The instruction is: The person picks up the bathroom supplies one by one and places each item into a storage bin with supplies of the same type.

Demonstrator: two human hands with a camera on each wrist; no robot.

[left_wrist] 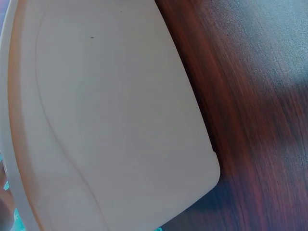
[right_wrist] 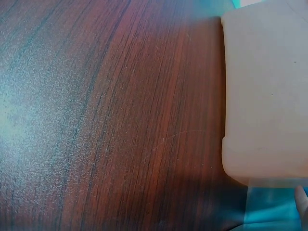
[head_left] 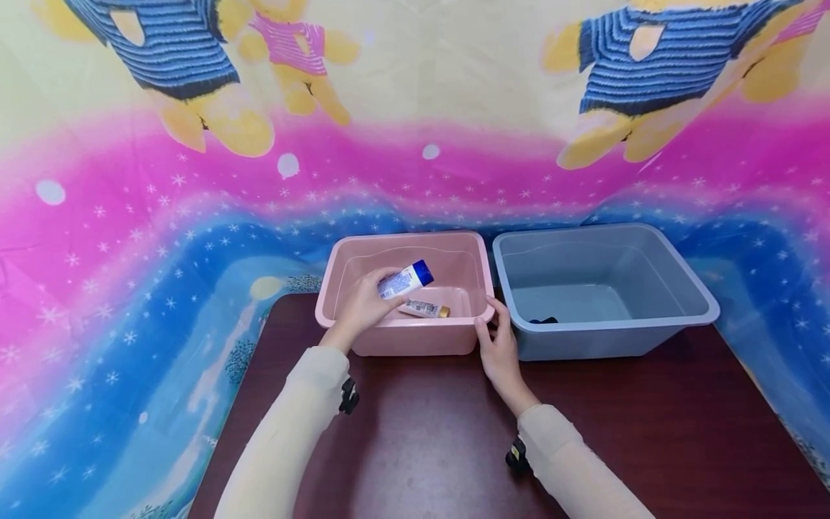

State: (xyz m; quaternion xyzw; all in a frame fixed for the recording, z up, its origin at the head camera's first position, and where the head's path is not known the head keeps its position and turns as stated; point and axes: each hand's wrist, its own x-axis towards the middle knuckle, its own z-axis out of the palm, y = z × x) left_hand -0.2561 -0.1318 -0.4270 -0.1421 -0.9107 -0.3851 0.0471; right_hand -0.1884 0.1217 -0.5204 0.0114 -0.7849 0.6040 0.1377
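In the head view my left hand (head_left: 368,301) holds a white bottle with a blue cap (head_left: 403,280), tilted over the pink plastic basin (head_left: 415,339). Below it, inside that basin, lies a pale tube with a gold cap (head_left: 424,310). My right hand (head_left: 501,353) grips the basin's front right corner, its thumb against the front and a finger along the side of the rim. The basin's outer wall (left_wrist: 120,106) fills much of the left wrist view. At the right wrist view's lower right edge, a fingertip (right_wrist: 301,202) shows beside the same basin.
A grey-blue basin (head_left: 603,342) stands close on the right, with a small black thing (head_left: 545,321) inside near its front wall. Both basins sit toward the back of a dark wooden table (head_left: 415,432). A printed cloth (head_left: 402,173) hangs behind and around it.
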